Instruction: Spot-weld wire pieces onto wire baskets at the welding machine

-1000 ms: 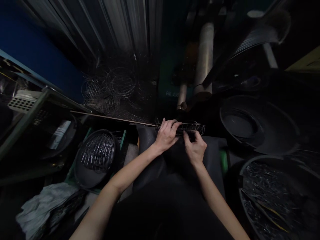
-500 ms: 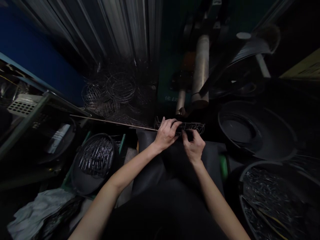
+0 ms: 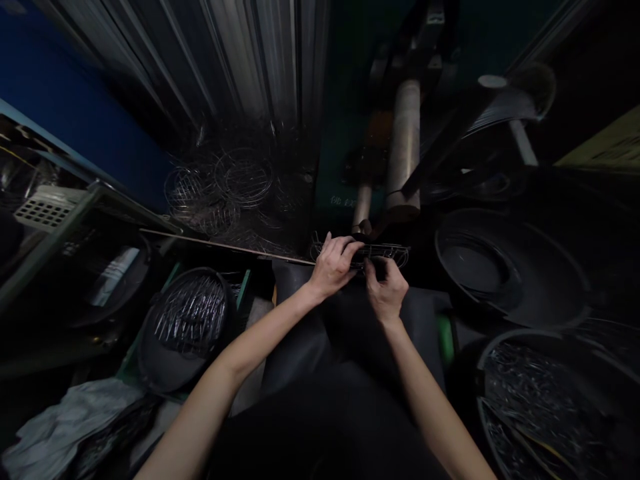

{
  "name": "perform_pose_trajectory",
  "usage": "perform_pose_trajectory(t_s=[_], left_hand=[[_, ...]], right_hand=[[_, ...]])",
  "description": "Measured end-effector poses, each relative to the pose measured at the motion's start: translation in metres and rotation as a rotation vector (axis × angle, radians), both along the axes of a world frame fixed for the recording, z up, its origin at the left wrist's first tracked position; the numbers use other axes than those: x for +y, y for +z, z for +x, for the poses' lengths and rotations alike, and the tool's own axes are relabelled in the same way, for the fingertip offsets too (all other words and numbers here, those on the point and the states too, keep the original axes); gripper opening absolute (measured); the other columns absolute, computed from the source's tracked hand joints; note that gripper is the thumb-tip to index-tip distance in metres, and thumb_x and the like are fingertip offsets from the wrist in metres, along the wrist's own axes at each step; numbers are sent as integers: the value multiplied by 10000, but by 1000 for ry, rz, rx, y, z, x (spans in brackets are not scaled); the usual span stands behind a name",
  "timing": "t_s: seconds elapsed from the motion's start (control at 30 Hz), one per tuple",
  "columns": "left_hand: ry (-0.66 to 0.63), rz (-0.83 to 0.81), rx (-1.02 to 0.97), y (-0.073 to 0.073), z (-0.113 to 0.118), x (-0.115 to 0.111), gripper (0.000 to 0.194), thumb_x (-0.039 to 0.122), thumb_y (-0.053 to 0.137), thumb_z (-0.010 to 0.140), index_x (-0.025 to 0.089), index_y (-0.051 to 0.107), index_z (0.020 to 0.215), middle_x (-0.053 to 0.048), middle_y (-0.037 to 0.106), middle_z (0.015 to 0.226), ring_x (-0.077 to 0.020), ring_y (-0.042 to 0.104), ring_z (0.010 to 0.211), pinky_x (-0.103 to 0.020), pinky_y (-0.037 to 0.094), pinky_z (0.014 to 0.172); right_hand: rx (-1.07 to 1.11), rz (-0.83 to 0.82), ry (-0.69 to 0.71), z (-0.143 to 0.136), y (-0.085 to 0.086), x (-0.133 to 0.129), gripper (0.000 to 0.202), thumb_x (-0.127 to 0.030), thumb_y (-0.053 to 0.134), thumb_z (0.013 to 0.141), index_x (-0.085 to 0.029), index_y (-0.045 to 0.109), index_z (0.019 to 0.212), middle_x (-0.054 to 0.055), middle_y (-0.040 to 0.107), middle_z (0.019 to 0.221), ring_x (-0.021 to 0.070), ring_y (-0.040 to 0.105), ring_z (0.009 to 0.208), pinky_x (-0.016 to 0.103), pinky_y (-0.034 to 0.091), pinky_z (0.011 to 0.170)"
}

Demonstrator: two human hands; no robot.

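Room is tight around both hands. A grey cylinder (image 3: 403,150) stands just behind the wire frame (image 3: 380,252). A black basin (image 3: 505,267) crowds the right side, a tub of metal pins (image 3: 190,317) the left. Tangled wire rings (image 3: 225,187) fill the back-left. The dark lap surface (image 3: 350,333) near the body lies open.

We see a very dim scene, most of it sunk in black shadow. The little light falls from above onto our forearms and both hands, the left hand (image 3: 334,265) and right hand (image 3: 386,293) being the brightest parts. Faint glints show on the metal cylinder (image 3: 404,143) and wire rings (image 3: 243,175). The edges bend outward with wide-angle distortion, and the upper corners smear with blur.
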State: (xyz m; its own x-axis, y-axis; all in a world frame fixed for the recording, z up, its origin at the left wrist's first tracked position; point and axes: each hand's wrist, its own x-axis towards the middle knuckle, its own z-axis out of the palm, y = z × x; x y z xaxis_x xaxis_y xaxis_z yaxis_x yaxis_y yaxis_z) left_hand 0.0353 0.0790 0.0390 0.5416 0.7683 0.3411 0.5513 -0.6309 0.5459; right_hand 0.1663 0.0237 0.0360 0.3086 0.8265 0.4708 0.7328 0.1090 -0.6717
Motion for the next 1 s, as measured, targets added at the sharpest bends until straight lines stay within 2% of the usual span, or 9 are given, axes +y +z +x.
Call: perform_pose_trajectory(t_s=[0.47, 0.67, 0.8, 0.9, 1.0], left_hand=[[-4, 18, -15, -1, 4, 11, 755, 26, 843, 646, 173, 362, 1208, -90, 452, 1179, -248, 443, 1129, -530, 287, 1117], [1, 81, -13, -1, 6, 14, 760, 17, 846, 632, 170, 365, 1200, -92, 459, 1160, -252, 462, 1097, -547, 312, 1096], [-15, 184, -64, -9, 6, 17, 659, 11, 782, 690, 151, 370, 1185, -118, 474, 1137, -276, 479, 1069, -580, 328, 1064], [-54, 283, -154, -18, 7, 20, 449, 90, 671, 815, 149, 373, 1146, -151, 459, 1148, -307, 480, 1064, -633, 340, 1009], [-65, 307, -205, -25, 6, 22, 276, 127, 536, 891, 167, 366, 1105, -145, 456, 1156, -303, 484, 1071, -643, 325, 1005]], right_hand=[[-19, 38, -21, 2, -4, 8, 142, -189, 577, 841, -55, 586, 886, 58, 588, 795, 91, 562, 724, 178, 446, 702], [-46, 67, -25, 3, -9, 13, 136, -174, 562, 846, -45, 580, 886, 71, 595, 801, 106, 568, 738, 188, 452, 713], [-68, 50, -35, 2, -12, 13, 152, -185, 526, 871, -39, 558, 896, 80, 592, 795, 118, 579, 734, 192, 452, 684], [-75, 60, -41, 0, -13, 12, 151, -181, 517, 875, -37, 551, 902, 83, 590, 790, 122, 582, 725, 197, 453, 669], [-79, 76, -57, -3, -15, 14, 138, -174, 521, 871, -41, 549, 890, 72, 579, 773, 113, 568, 700, 195, 452, 656]])
